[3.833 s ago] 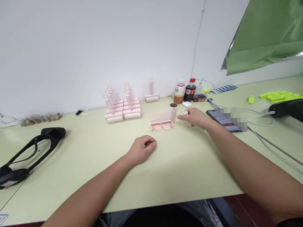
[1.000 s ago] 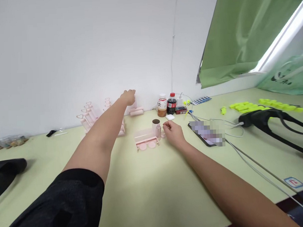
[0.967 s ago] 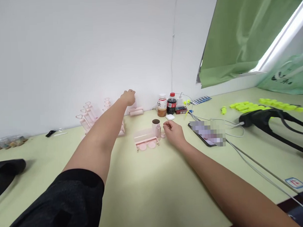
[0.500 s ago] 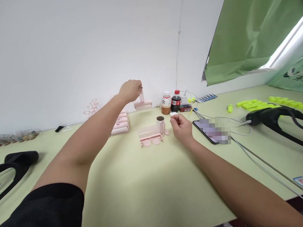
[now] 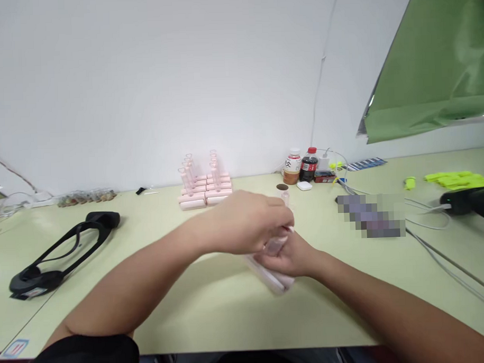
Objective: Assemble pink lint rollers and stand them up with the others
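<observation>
Both my hands are together over the middle of the table on a pale pink lint roller, blurred by motion. My left hand is closed around the end of its translucent handle. Below and to the right, my right hand wraps the roller where handle and head meet; the fingers are partly hidden. Just behind my hands shows the dark top of a small upright roll, with a clear pink part beside it. Farther back on the left stand several pink lint rollers in two rows, handles up.
A white-capped bottle, a cola bottle and a white case stand near the wall. A phone and cables lie to the right, beyond them yellow-green pieces. At left lies a black headset-like frame.
My left hand has come down from near the wall with the lint roller, and my right hand has closed on it too. The white case rests on the table. The view has swung left.
</observation>
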Demonstrator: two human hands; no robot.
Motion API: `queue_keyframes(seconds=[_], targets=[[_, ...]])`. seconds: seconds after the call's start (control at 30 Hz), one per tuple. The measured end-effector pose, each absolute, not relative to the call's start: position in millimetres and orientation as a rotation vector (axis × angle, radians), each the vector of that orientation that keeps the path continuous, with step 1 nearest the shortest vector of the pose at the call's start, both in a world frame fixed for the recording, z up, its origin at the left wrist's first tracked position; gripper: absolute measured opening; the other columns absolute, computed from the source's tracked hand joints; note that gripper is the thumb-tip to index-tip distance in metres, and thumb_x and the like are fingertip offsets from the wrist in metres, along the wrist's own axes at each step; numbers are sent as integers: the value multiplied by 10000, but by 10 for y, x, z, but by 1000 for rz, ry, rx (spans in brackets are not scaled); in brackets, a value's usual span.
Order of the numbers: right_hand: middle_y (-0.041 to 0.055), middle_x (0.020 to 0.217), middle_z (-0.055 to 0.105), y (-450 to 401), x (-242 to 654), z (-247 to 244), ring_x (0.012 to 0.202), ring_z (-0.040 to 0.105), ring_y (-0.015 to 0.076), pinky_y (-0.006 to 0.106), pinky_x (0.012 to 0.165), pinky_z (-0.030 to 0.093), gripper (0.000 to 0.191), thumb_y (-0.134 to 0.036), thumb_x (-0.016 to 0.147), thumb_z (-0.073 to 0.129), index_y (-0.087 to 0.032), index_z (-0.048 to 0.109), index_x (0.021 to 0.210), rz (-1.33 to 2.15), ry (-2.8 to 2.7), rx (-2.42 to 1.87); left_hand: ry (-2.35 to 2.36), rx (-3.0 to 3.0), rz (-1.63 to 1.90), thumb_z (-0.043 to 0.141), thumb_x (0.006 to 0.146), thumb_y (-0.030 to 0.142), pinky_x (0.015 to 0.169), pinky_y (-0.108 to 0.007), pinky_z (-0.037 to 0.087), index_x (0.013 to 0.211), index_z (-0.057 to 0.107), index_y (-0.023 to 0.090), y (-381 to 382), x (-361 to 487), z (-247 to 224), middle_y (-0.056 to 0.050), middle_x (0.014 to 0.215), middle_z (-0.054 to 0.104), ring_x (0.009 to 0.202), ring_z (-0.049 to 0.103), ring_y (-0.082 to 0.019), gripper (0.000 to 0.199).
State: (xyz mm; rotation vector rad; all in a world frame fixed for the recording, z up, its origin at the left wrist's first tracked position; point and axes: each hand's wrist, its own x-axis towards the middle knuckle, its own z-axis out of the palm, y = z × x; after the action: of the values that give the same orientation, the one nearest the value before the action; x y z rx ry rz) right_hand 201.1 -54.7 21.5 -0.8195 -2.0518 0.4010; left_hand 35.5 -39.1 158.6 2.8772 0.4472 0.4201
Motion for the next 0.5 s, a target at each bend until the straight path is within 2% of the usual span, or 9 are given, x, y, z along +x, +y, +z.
queue_keyframes(seconds=[0.1,0.2,0.27,0.33,0.4,0.5], targets=[[-4,624,616,-521,2019,172,572,593,173,299,516,476,112,-299,758,669,-239,586,714,432,-1914,-844,538,2733,827,527,890,317,779,-300,505,966,655,253,-351,285,1417,-28,942,687,875,645,-177,162],[9,685,660,-448,2107,154,574,617,170,311,540,508,173,-384,778,686,-235,605,745,459,-1618,-906,893,2310,1322,505,920,416,845,-328,504,1154,567,224,-156,183,1156,-69,1098,652,963,622,-182,308],[20,723,684,-406,2146,147,578,640,175,320,546,529,236,-449,778,696,-229,613,800,528,-1439,-923,995,2068,1281,577,866,490,856,-351,507,1305,443,225,-33,173,901,-116,1263,581,1036,602,-209,530],[18,698,684,-378,2147,140,561,649,182,329,535,544,302,-509,771,693,-223,612,827,621,-1354,-913,883,1841,1043,645,803,537,840,-369,523,1364,357,216,45,217,632,-158,1319,548,1063,612,-241,707],[10,652,668,-358,2131,137,546,647,186,337,522,554,329,-534,765,688,-219,611,820,690,-1329,-905,736,1639,856,685,755,567,829,-389,533,1323,369,211,103,274,418,-157,1253,604,1055,637,-266,742],[-2,623,646,-315,2148,152,524,622,173,330,506,552,286,-489,770,688,-218,605,810,699,-1257,-923,703,1478,903,755,668,571,813,-403,541,1228,411,198,255,259,295,-143,1173,657,1021,660,-282,755]])
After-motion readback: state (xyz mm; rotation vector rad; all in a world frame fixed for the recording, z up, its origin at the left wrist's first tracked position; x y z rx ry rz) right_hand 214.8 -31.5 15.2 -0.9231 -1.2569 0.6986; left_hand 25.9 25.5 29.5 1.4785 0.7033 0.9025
